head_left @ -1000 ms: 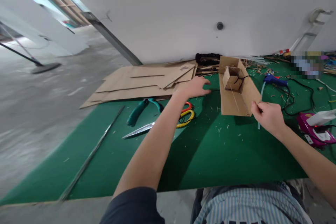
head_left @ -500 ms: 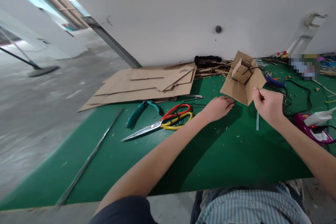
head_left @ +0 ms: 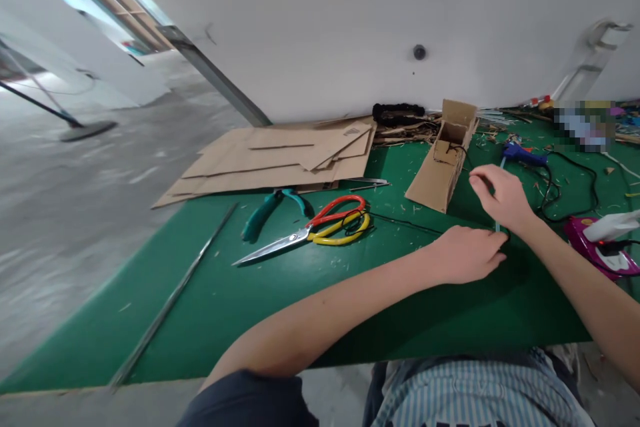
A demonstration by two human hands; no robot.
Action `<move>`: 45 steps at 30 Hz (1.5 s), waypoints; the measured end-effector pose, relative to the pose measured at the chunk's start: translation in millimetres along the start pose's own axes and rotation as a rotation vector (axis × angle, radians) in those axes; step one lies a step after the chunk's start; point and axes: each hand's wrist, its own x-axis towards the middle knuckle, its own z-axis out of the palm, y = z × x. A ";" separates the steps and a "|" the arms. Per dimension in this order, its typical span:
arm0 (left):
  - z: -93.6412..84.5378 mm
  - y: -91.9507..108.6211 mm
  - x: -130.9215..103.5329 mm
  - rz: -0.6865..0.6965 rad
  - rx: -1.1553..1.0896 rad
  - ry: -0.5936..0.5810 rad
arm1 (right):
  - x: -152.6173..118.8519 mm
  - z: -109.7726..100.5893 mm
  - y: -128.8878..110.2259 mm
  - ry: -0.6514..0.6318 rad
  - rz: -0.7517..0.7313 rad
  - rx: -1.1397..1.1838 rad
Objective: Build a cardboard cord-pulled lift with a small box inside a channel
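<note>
The cardboard box (head_left: 431,181) sits on the desk (head_left: 280,290), beside the curled fingers of the right hand (head_left: 505,199) and beyond the left hand (head_left: 465,257); whether either pinches the black cord (head_left: 406,222), I cannot tell.

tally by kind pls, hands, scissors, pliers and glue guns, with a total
Hands: 2, left hand and right hand
Scissors: 1, with one red and one yellow handle
Pliers: 1, teal
Glue gun: 1, blue
Total: 5
</note>
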 end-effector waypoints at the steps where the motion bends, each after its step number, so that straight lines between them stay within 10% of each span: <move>1: -2.0 5.2 -1.8 0.021 -0.016 0.006 | 0.5 -0.9 4.2 0.039 0.037 -0.010; 9: -14.7 30.2 -27.5 0.007 0.059 0.011 | -3.2 1.3 5.7 -0.307 0.202 -0.453; 13: -40.4 23.1 -46.1 -0.146 0.020 -0.191 | -3.3 -0.9 7.0 -0.302 0.118 -0.668; 18: -75.9 -6.3 -48.3 0.072 -0.523 -0.467 | -5.5 -1.2 9.8 -0.106 -0.001 -0.597; 20: -81.7 -29.9 -42.2 -0.017 -0.644 -0.268 | -8.8 0.6 5.6 0.019 -0.022 -0.464; 24: -74.7 -96.3 -28.0 -0.376 -0.544 0.932 | -19.1 8.4 -9.4 0.015 -0.244 -0.320; 26: -64.9 -129.3 -24.1 -0.552 -0.409 1.107 | -23.2 13.6 -17.4 -0.068 -0.342 -0.351; 32: -34.5 -178.1 -20.9 -0.697 -0.520 0.479 | -24.2 20.7 -25.2 -0.212 -0.294 -0.484; 45: -19.0 -139.7 -6.8 -0.557 -0.769 0.269 | -19.8 -4.6 1.5 0.045 -0.333 -0.459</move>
